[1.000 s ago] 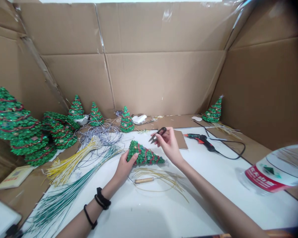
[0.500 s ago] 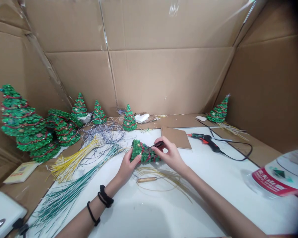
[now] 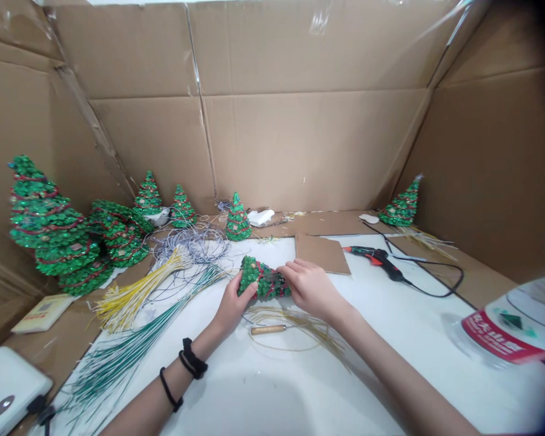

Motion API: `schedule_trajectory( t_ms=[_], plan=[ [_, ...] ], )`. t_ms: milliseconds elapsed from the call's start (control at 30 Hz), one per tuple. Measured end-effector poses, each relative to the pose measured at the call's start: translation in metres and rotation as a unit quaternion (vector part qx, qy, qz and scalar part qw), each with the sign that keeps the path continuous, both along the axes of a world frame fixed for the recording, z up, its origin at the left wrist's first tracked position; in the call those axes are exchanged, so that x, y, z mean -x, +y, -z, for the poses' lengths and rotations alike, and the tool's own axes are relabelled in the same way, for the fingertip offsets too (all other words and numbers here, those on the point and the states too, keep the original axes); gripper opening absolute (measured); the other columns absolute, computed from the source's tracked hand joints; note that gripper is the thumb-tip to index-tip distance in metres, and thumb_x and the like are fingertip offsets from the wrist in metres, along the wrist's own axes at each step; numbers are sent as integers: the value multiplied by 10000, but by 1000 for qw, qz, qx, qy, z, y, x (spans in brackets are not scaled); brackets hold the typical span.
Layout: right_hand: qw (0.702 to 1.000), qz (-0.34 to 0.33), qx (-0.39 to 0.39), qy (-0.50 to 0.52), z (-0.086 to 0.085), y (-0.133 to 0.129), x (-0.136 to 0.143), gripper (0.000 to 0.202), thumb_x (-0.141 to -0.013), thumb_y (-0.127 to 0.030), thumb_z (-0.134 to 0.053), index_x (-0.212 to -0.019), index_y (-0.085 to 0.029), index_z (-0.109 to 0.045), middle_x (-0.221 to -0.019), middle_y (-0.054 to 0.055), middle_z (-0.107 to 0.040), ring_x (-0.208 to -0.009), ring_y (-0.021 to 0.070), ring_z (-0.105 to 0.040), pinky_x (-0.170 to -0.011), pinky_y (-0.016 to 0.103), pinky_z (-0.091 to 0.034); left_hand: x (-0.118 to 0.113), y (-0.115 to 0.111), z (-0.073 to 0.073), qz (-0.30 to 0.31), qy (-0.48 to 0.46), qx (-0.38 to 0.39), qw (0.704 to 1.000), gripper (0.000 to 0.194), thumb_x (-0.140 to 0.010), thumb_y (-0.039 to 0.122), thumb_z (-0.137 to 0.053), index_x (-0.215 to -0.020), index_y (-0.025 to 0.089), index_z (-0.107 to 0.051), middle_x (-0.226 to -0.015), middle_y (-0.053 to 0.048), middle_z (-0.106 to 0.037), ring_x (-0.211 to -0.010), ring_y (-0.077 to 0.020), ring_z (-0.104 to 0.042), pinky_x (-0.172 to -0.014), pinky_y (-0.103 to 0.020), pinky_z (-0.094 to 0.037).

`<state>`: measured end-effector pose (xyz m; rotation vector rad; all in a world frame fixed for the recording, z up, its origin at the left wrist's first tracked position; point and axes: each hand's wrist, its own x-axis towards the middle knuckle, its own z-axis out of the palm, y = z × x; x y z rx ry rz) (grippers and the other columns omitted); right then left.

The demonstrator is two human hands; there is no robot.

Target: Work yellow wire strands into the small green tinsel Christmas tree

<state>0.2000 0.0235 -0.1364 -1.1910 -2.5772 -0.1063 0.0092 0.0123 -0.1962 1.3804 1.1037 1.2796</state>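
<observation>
Together, hands [image 3: 272, 293] at tree's edge [image 3: 264, 280].

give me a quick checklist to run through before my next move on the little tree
1. Left hand has hold of the small green tree: ok
2. Right hand holding its tool securely: cannot tell, the fingers hide it
3. Space just on the near side of the tree free: not ok, the wooden-handled tool and loose yellowish strands lie there
4. Glue gun apart from both hands: ok
5. Glue gun cool: cannot tell
</observation>
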Motion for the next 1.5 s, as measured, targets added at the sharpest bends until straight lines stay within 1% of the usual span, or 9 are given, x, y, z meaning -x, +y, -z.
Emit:
schedule_trajectory(
  t_ms=[67, 167, 233, 367, 667, 833, 1033, 1300, 1500],
  plan=[
    [998, 5, 51, 25, 2, 2, -1, 228, -902, -156, -369, -1037, -182, -551, -871, 59, -642, -784, 172, -566, -660, 253, -352, 0, 0, 0, 2, 0, 6, 1000, 421, -773, 404, -579, -1107, 148, -571, -1057, -77, -638, -925, -204, -582, -785, -283, -477],
    [994, 10, 88, 67, 4, 5, -6, 258, -958, -346, -331, -1083, -230, -525, -927, 41, -661, -767, 167, -604, -638, 245, -367, 1, 1, 0, 0, 5, -2, 1000, 406, -777, 401, -578, -1092, 145, -585, -1013, -75, -652, -909, -204, -585, -794, -294, -474],
    [994, 11, 82, 71, 4, 7, -9, 283, -947, -411, -356, -1072, -242, -544, -954, 40, -663, -781, 174, -619, -632, 245, -379, 1, 1, 0, -1, 8, -5, 1000, 400, -782, 398, -575, -1091, 144, -588, -996, -70, -656, -915, -205, -585, -798, -296, -471],
    [996, -1, 56, 74, 8, 11, -12, 300, -918, -433, -427, -1071, -229, -584, -969, 51, -666, -812, 179, -634, -649, 243, -404, 1, 2, -1, 0, 13, -8, 1000, 400, -792, 388, -571, -1112, 147, -578, -1035, -71, -650, -970, -208, -580, -835, -295, -457],
    [996, -24, 20, 81, 16, 13, -11, 360, -932, -442, -385, -1023, -213, -648, -779, 44, -647, -668, 144, -611, -569, 227, -364, 1, 1, -1, -8, 22, -6, 1000, 405, -783, 385, -579, -1104, 139, -582, -1075, -79, -649, -991, -217, -581, -848, -292, -450],
    [995, -43, 30, 90, 13, 11, -11, 437, -956, -442, -311, -862, -226, -679, -689, 17, -618, -609, 116, -567, -542, 225, -315, 1, 1, -1, -7, 20, -11, 1000, 387, -775, 381, -585, -1074, 137, -590, -1035, -78, -657, -961, -220, -587, -828, -300, -460],
    [997, -7, -25, 79, 13, 7, -7, 431, -956, -450, -299, -963, -225, -667, -703, 21, -597, -645, 119, -562, -515, 232, -261, 1, 0, -1, -2, 19, -21, 1000, 350, -791, 369, -565, -1057, 143, -587, -1020, -70, -653, -935, -208, -586, -824, -296, -460],
    [998, 17, -56, 11, 10, 4, 0, 307, -951, -360, -394, -871, -204, -646, -704, 23, -590, -681, 130, -546, -507, 243, -227, 0, -2, -1, -10, 29, -23, 999, 365, -786, 377, -568, -1065, 143, -588, -1030, -72, -650, -934, -205, -586, -831, -293, -458],
    [985, -20, -89, -148, -16, -2, 14, 187, -920, -215, -468, -822, -149, -613, -750, 66, -596, -700, 173, -542, -516, 269, -284, 0, -2, 5, -18, 70, -45, 996, 403, -821, 397, -524, -1159, 178, -541, -1078, -71, -641, -974, -208, -580, -861, -304, -446]
  ],
)
